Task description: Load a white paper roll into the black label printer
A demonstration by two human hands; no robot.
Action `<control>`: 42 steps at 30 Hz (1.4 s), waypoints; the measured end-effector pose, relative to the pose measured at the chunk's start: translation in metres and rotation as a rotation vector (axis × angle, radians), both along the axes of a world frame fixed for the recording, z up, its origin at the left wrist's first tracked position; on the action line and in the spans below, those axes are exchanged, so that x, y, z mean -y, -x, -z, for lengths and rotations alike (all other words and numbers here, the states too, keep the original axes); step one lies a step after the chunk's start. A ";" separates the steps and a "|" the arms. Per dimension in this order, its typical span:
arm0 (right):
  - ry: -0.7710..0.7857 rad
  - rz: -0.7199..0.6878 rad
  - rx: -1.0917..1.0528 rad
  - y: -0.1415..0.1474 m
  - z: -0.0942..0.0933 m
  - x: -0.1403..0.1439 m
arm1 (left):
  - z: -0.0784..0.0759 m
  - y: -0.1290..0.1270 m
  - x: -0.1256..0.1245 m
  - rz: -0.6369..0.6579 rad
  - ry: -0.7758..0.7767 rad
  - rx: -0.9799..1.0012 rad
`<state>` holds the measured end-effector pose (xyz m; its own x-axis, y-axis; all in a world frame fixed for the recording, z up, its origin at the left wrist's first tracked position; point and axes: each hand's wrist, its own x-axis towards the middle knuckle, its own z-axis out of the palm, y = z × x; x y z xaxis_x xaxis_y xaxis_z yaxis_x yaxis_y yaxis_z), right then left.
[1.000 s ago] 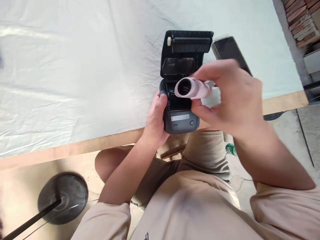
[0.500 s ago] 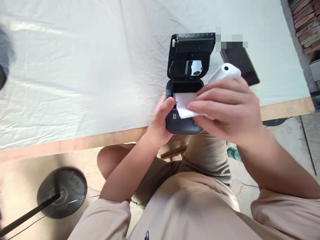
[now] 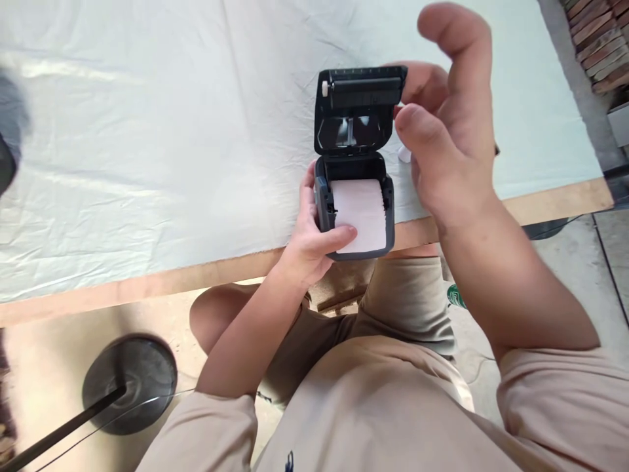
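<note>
A small dark grey label printer (image 3: pixel 390 210) stands at the table's front edge with its lid (image 3: pixel 361 105) swung open and upright. A white paper roll (image 3: pixel 361 206) lies in its bay, the loose end drawn over the front. My left hand (image 3: pixel 309 246) grips the printer's left side, thumb pressing on the paper. My right hand (image 3: pixel 452 144) is raised beside the lid, fingers spread, fingertips at the lid's right edge, holding nothing. A small white bit (image 3: pixel 403 155) shows under that hand; what it belongs to is hidden.
A wrinkled white cloth (image 3: pixel 147 131) covers the table, whose wooden edge (image 3: pixel 147 285) runs along the front. A round black stand base (image 3: pixel 130 383) sits on the floor at left. Stacked bricks (image 3: pixel 594 39) are at top right. A green object (image 3: pixel 455 296) lies by my knee.
The paper roll went from my right hand into the printer's bay. My right hand let go and rose to the lid. My left thumb moved onto the paper.
</note>
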<state>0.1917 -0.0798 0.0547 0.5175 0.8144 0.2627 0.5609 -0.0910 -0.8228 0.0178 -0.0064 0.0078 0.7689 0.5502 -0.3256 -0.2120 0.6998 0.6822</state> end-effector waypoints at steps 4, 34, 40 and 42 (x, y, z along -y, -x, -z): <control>-0.238 0.005 -0.025 0.008 0.015 0.006 | -0.001 0.003 0.003 -0.012 -0.001 0.018; 0.017 -0.211 -0.047 0.015 0.028 0.046 | -0.009 -0.011 -0.005 -0.049 0.310 -0.108; -0.048 -0.091 0.194 0.011 0.011 0.046 | -0.007 -0.013 -0.005 -0.049 0.305 -0.089; -0.089 0.023 0.279 0.014 0.000 0.040 | -0.006 -0.012 -0.004 -0.027 0.276 -0.013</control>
<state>0.1778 -0.1202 0.0543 0.4329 0.7706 0.4677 0.7656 -0.0405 -0.6420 0.0293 -0.0023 0.0140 0.7499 0.4591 -0.4763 -0.2250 0.8540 0.4690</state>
